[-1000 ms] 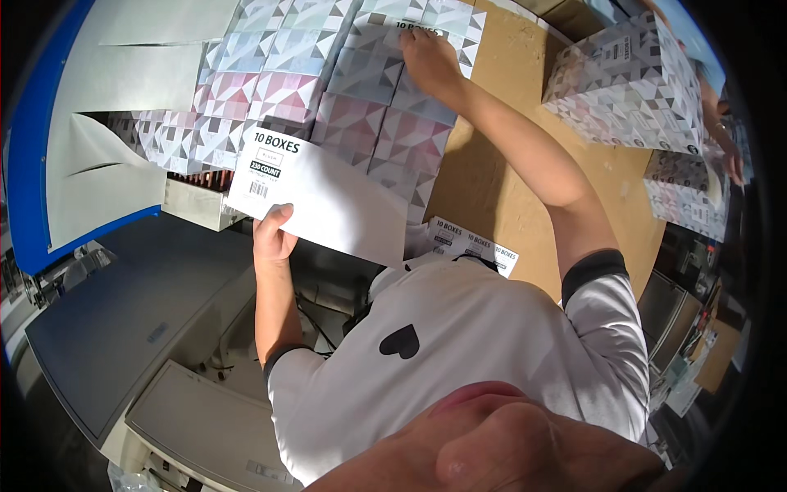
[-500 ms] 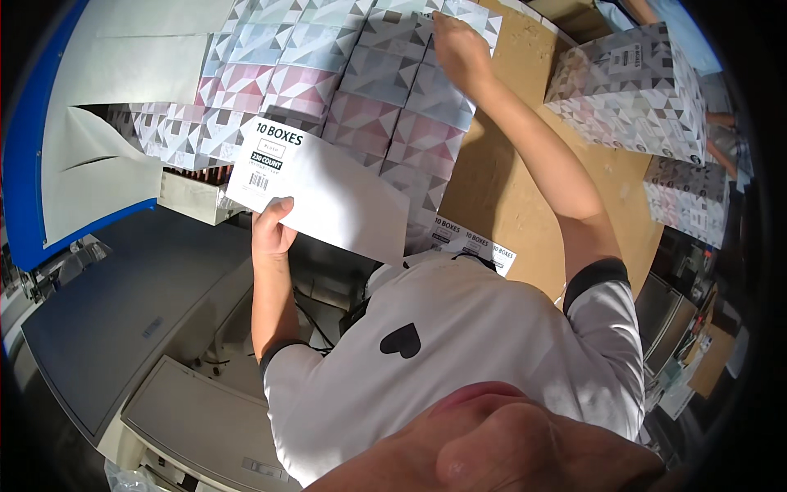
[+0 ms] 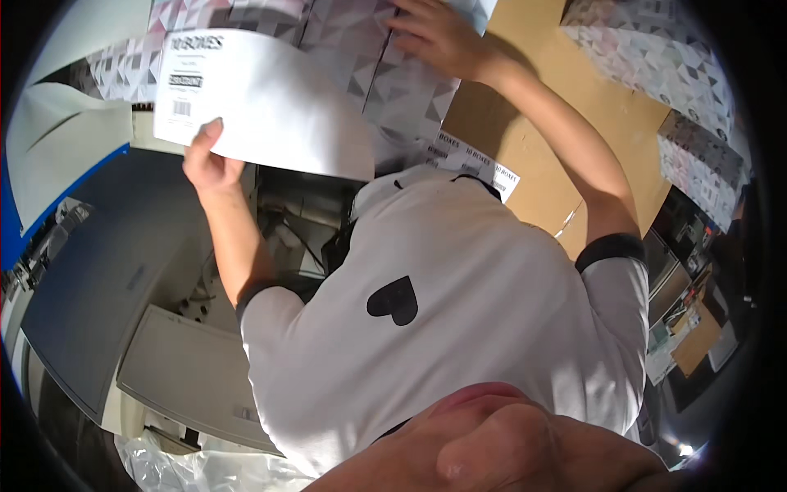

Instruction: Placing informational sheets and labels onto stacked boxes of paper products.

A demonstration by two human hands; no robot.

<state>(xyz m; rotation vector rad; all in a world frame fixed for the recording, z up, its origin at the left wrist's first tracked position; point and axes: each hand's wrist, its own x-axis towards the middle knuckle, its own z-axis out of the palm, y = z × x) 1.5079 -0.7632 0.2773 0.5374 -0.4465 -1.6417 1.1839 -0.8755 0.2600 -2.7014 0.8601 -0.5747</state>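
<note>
My left hand (image 3: 211, 160) pinches the lower edge of a white printed sheet (image 3: 279, 115), thumb on its face. The sheet bows slightly and has black print and a barcode at its left end. It covers part of a block of boxes (image 3: 336, 41) with grey, pink and white triangle patterns. Over the right part of that block my right hand (image 3: 438, 41) is open, fingers spread; whether they touch the boxes I cannot tell. Close to my body, several white printed sheets (image 3: 475, 160) lie at the near end of the block.
A brown board surface (image 3: 566, 148) extends right of the boxes. Farther right stand a large patterned pack (image 3: 656, 66) and another patterned pack (image 3: 701, 156). Grey machine panels (image 3: 106, 271) fill the left, with clear plastic film (image 3: 213, 467) at the lower left.
The view has shifted. My left hand has carried the sheet leftward. My right hand has drawn back from the far end of the boxes, and its fingers have spread.
</note>
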